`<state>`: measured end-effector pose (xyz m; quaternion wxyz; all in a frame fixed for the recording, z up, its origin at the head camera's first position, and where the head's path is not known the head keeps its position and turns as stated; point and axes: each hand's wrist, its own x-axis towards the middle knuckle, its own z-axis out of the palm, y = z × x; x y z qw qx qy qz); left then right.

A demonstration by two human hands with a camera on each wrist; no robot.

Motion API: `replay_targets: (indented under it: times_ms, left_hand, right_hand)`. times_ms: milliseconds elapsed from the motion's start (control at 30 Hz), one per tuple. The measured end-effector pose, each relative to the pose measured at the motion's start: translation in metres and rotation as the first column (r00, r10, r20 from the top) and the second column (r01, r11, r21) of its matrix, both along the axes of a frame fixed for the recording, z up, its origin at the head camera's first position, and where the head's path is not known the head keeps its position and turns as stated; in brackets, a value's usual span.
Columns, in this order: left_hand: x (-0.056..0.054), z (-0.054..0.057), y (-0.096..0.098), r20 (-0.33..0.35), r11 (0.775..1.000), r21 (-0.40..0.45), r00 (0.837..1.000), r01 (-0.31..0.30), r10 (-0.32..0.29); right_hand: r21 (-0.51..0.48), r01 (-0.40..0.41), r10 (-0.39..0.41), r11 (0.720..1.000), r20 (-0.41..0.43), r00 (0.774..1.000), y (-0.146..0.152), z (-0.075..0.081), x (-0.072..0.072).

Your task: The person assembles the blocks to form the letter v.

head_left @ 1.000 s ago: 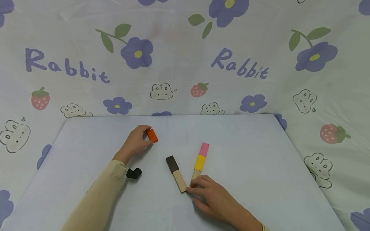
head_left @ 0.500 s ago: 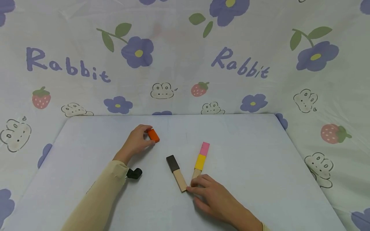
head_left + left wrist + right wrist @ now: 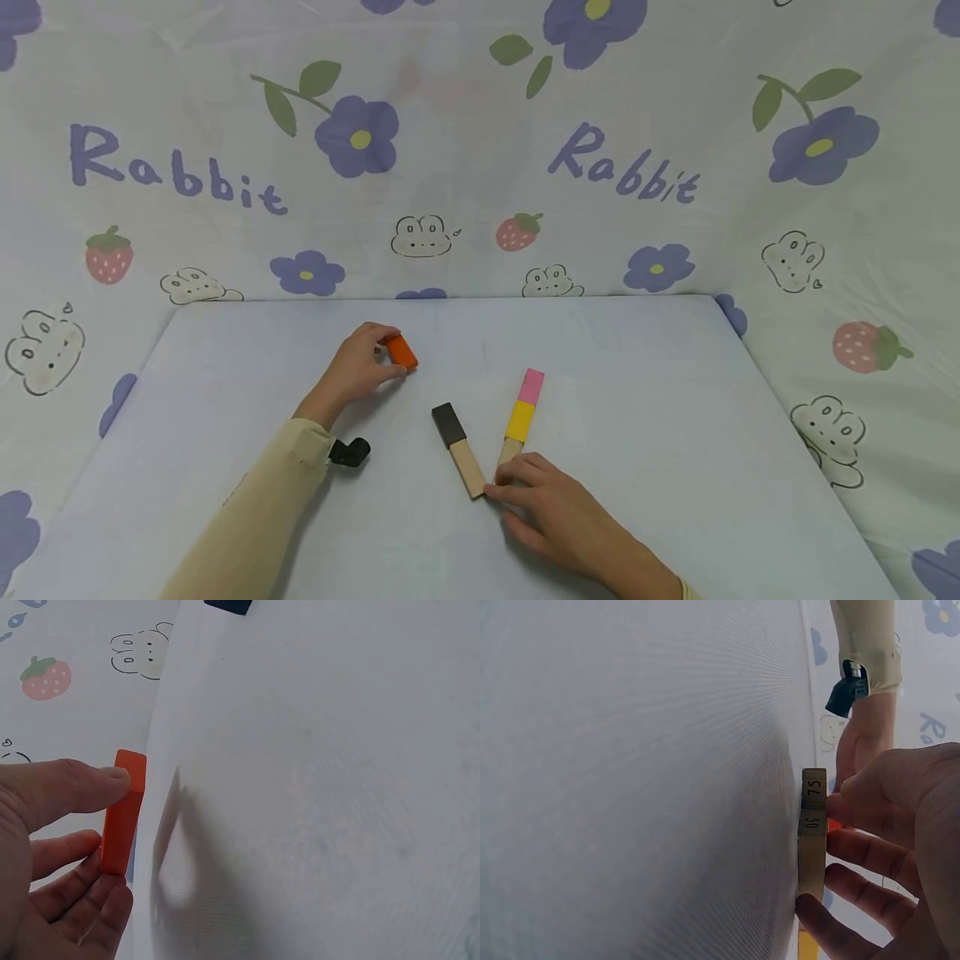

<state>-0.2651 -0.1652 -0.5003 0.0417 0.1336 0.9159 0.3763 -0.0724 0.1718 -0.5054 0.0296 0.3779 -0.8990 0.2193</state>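
Observation:
Above the far left of the white table, my left hand [image 3: 360, 362] pinches an orange block [image 3: 402, 352] between thumb and fingers. The left wrist view shows the thumb on one face of that orange block [image 3: 124, 821] and fingers behind it. My right hand [image 3: 558, 512] rests its fingers on a plain wooden block [image 3: 509, 450], partly hiding it. Beyond this lie a yellow block [image 3: 520, 422] and a pink block [image 3: 531, 387], end to end. Another plain wooden block [image 3: 467, 469] leads to a dark brown block [image 3: 448, 425]. The two rows form a V.
The white table [image 3: 660, 417] has its back edge against a patterned cloth [image 3: 465, 167] that also rises on both sides. A black device [image 3: 350, 452] sits at my left sleeve [image 3: 258, 508].
My left hand has shifted slightly to the right with the orange block. The right hand and the blocks in the V have stayed in place.

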Motion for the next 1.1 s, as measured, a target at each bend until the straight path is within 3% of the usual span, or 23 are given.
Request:
replay_targets:
  times_ms: [1100]
  left_hand:
    - [0.015,0.008,0.012,0.030,0.999,0.026,0.999,0.040,-0.041]
  right_hand:
    - [0.037,0.029,-0.031,0.999,0.055,0.998,-0.001,0.001,0.000]
